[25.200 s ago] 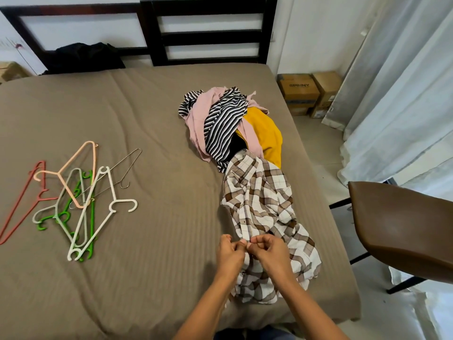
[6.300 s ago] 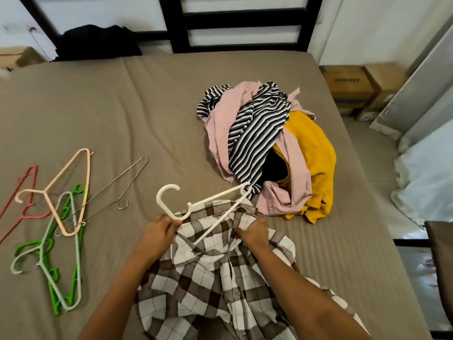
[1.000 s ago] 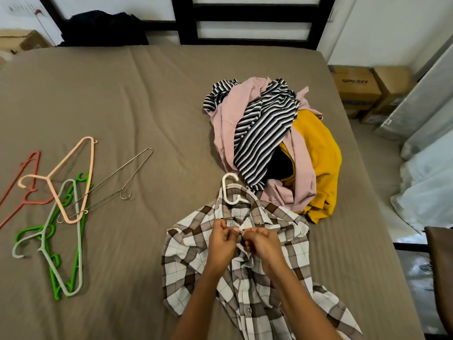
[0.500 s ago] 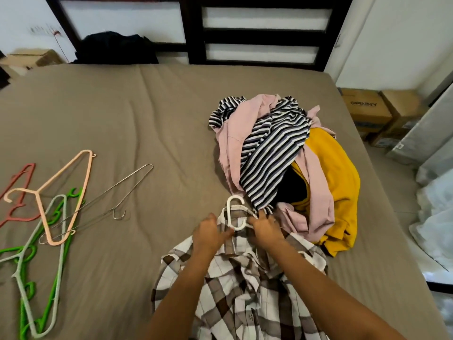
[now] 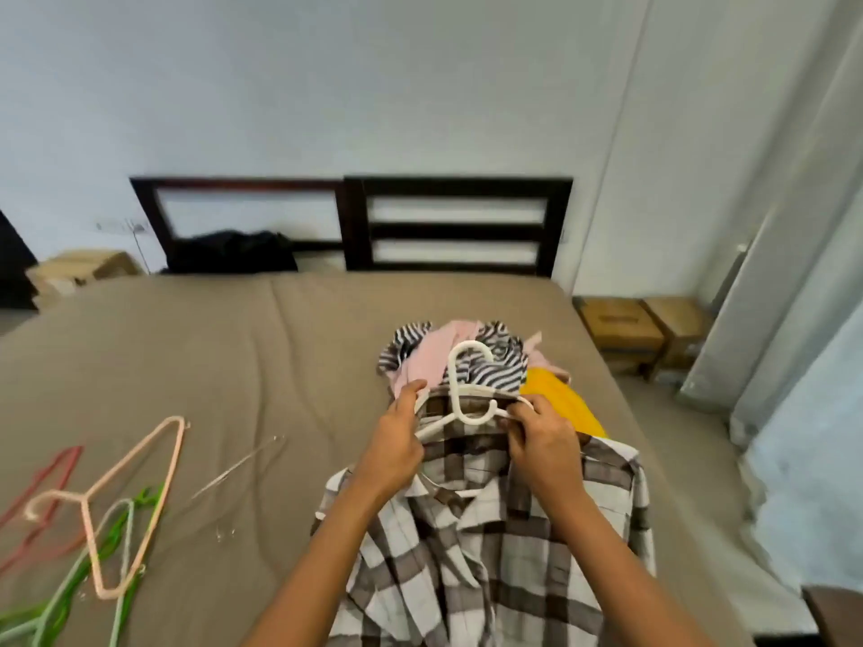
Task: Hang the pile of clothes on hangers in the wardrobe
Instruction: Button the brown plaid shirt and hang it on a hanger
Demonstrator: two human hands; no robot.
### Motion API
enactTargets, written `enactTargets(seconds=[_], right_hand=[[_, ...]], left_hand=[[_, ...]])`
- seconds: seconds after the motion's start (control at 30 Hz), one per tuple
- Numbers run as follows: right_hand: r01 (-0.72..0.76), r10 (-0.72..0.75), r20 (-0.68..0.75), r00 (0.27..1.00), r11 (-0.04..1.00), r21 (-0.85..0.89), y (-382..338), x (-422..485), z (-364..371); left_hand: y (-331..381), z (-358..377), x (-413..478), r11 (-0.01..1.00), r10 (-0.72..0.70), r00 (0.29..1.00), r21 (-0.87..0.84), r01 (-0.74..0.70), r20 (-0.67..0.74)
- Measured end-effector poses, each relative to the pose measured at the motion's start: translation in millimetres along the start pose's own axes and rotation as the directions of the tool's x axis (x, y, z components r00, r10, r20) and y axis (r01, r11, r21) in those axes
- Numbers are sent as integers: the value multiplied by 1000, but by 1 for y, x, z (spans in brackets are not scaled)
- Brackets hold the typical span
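In the head view I count two hands, both mine. My left hand (image 5: 397,441) is curled round the left arm of one white hanger (image 5: 467,389), and my right hand (image 5: 541,441) pinches its right arm between thumb and fingers. One shirt (image 5: 481,553) sits on that hanger. It is checked in brown, grey and white, with the collar up under the hook and the front buttoned, and its lower part spreads over the near side of the bed (image 5: 233,357).

Just behind the hook lies one pile (image 5: 434,361) in which I can make out three garments: striped, pink and yellow. Five spare hangers (image 5: 135,502) lie well to the left on the bed: peach, red, green, pale mint and thin wire. Two boxes (image 5: 616,324) stand on the floor to the right.
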State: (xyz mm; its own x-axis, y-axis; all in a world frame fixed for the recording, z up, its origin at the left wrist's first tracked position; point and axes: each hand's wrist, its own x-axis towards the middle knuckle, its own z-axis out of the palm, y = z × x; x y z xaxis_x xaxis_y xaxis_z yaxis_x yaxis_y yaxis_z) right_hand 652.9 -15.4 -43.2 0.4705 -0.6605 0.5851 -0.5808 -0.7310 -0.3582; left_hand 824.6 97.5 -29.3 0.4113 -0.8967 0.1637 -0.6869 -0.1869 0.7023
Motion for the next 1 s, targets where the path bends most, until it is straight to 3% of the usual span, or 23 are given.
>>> enactTargets(seconds=[0.13,0.27,0.33,0.37,0.43,0.53,0.67,0.87,0.9,1.0], right_hand=[[45,-65,-238,969,995,-89,-35,66,-124],[114,-153,-339,928,985,-131,-77,121,-241],[95,-137,-338,931,986,-138,-90,141,-293],[80,-126,-340,932,986,-145,-93,149,-316],[75,-109,-362,926,991,-108,-97,161,-355],[92,-84,-345,935,996,8,-101,175,-394],[36,-175,-440,881,952,-305,-91,170,-410],[77,-99,-41,994,928,-363,-70,160,-447],[49,-71,-51,996,934,-354,-70,162,-455],[0,-42,-316,948,991,-132,-84,168,-472]], left_hand=[[126,-88,-4,894,130,981,-411,-178,-143],[215,-161,-5,803,245,969,-551,-224,-37],[242,-196,-3,882,295,953,-365,-299,-68],[253,-210,-3,926,345,936,-135,-352,-69],[279,-224,-5,890,420,907,197,-411,-3],[322,-229,-14,874,425,899,303,-379,-102],[362,-234,-25,814,494,807,497,-300,-322],[398,-257,-27,654,618,718,716,-243,-320],[401,-259,-27,624,627,715,750,-221,-311],[416,-258,-23,559,663,685,809,-182,-304]])
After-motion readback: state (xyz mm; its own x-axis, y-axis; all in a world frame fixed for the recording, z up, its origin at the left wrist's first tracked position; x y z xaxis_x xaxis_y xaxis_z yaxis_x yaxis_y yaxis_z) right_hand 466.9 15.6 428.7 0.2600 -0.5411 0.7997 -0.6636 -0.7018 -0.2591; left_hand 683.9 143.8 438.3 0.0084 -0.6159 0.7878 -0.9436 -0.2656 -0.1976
